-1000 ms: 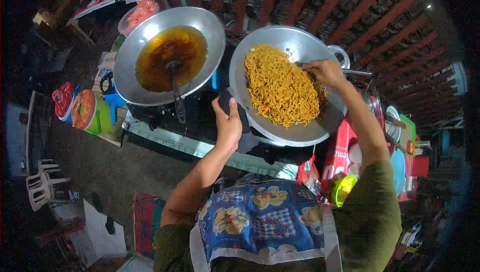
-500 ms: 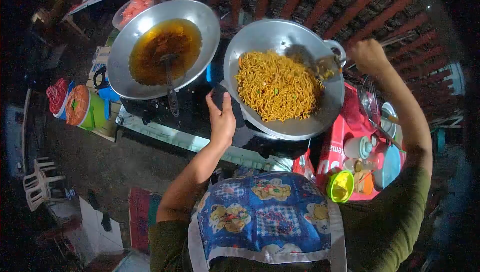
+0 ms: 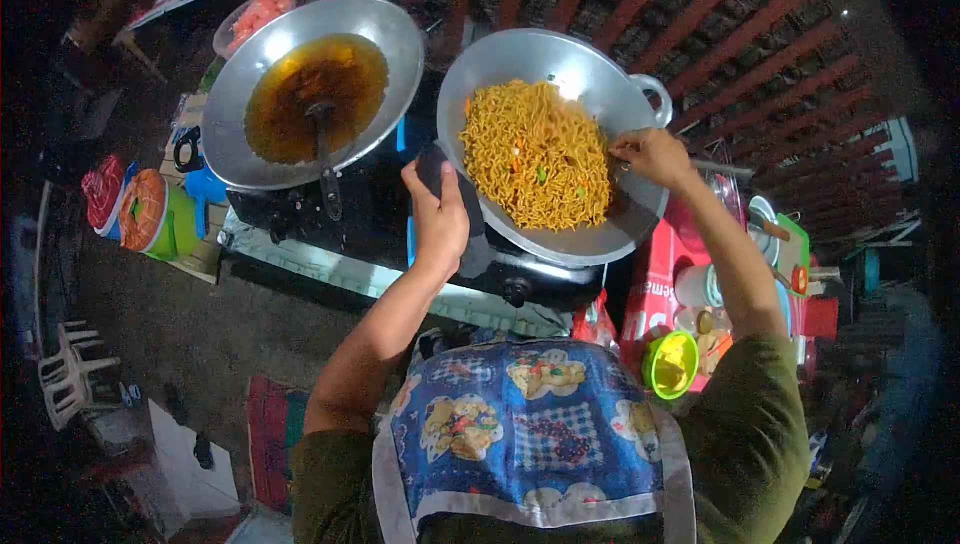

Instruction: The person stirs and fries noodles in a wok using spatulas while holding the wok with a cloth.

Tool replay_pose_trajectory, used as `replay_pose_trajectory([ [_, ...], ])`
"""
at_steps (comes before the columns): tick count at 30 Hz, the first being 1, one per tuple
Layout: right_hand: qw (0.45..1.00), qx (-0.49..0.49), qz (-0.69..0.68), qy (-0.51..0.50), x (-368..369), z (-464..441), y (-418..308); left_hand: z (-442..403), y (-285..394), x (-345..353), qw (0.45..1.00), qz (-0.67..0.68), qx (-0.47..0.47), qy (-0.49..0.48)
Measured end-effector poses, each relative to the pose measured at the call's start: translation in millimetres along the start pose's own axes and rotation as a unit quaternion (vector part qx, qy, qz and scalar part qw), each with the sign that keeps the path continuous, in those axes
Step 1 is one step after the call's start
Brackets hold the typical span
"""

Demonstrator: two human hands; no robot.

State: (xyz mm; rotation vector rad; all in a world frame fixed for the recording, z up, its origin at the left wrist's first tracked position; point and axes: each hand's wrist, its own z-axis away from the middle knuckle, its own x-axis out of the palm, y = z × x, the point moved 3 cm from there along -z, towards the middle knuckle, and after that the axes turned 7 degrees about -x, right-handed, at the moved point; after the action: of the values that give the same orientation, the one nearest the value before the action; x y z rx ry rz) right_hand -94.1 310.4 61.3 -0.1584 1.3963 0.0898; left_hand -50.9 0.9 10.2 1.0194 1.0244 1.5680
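Note:
My left hand [image 3: 438, 214] is closed on a dark folded cloth [image 3: 474, 234] at the near left rim of the right-hand wok [image 3: 625, 212]. The wok's left handle is not visible, probably under the cloth. Brown fried noodles [image 3: 535, 159] with bits of green and orange fill its middle. Over the right side of this wok, my right hand [image 3: 655, 156] is closed round a spatula [image 3: 725, 169]. Its grey handle sticks out behind my hand, while its head is hidden at the noodles.
Left of the noodles stands a second wok [image 3: 225, 129] of dark oil, with a slotted ladle [image 3: 328, 169] in it. Both woks are on a black stove [image 3: 375, 229]. Seasoning jars [image 3: 697, 287] and a green bowl [image 3: 671, 364] stand on a red cover [image 3: 655, 289] at right.
My right hand has moved down and left from beyond the wok's far handle to the noodles' right edge. The noodles have shifted in the wok. My left hand keeps its hold on the cloth.

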Motion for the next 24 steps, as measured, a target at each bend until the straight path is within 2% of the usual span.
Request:
replay_pose_trajectory([
  [2,1.0,0.021,0.003,0.021,-30.0,9.9,-9.3,-0.1,0.4,-0.4,1.0,-0.006,0.015,-0.011],
  [6,0.993,0.01,0.11,0.046,-86.7,29.0,-35.4,0.0,-3.4,-3.0,1.0,0.015,-0.023,0.002],
  [7,0.981,-0.011,0.182,0.06,-94.7,30.9,-42.1,-0.5,-4.8,-5.1,0.999,0.026,-0.026,0.005],
  [8,0.981,-0.011,0.182,0.06,-102.8,31.8,-50.3,-3.4,-8.0,-7.0,0.999,0.026,-0.025,0.005],
  [10,0.955,-0.055,0.282,0.069,-118.1,34.6,-72.3,-10.7,-15.2,-10.2,1.0,0.005,-0.018,0.001],
  [11,0.934,-0.09,0.329,0.109,-124.3,38.3,-80.3,-12.8,-15.5,-10.8,1.0,0.007,-0.018,0.001],
  [12,0.932,-0.092,0.332,0.109,-129.7,36.8,-81.7,-14.9,-14.3,-10.3,1.0,0.017,-0.006,0.004],
  [14,0.912,-0.136,0.372,0.105,-132.6,36.0,-86.0,-11.8,-14.0,-12.5,1.0,0.02,0.0,0.009],
  [16,0.907,-0.135,0.387,0.094,-137.2,29.9,-82.5,-10.0,-8.7,-11.7,1.0,0.002,-0.008,0.007],
  [22,0.904,-0.06,0.423,-0.021,-98.2,-12.9,-4.3,-17.1,-20.1,-16.1,0.998,-0.045,-0.023,0.026],
  [23,0.921,-0.082,0.38,0.002,-80.5,-21.2,17.4,-17.2,-16.8,-15.6,0.998,-0.045,-0.022,0.03],
  [24,0.922,-0.082,0.378,-0.024,-72.7,-22.8,4.4,-16.7,-12.9,-14.5,0.998,-0.035,-0.041,0.024],
])
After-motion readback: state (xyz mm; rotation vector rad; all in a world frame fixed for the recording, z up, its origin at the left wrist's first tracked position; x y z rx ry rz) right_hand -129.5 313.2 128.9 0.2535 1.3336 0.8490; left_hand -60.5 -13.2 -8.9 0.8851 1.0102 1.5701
